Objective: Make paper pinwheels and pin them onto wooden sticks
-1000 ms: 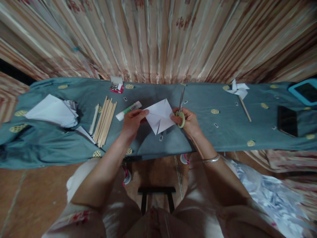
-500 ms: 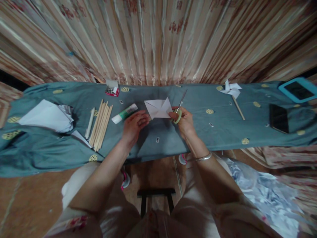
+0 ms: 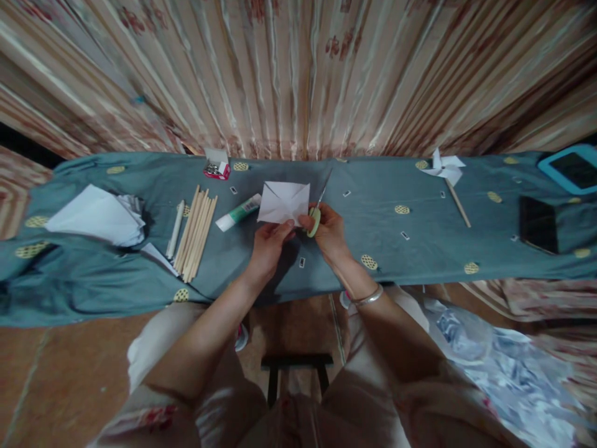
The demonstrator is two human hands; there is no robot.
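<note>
A white paper square with dark slits running in from its corners is held up over the table. My left hand pinches its lower edge between thumb and fingers. My right hand has the scissors in its grip, pale green handles in the palm and blades pointing up and away. The right thumb also touches the paper's lower right corner. A glue stick with a green and white label lies just left of the paper.
Wooden sticks, a white candle-like stick, and a paper stack lie left. A small red box sits behind. On the right are a paper pinwheel, a dark phone and a blue-framed tablet.
My left hand has closed on the paper's lower edge, having been open beside it. The paper has turned and shifted left, and my right hand with the scissors has moved left too.
</note>
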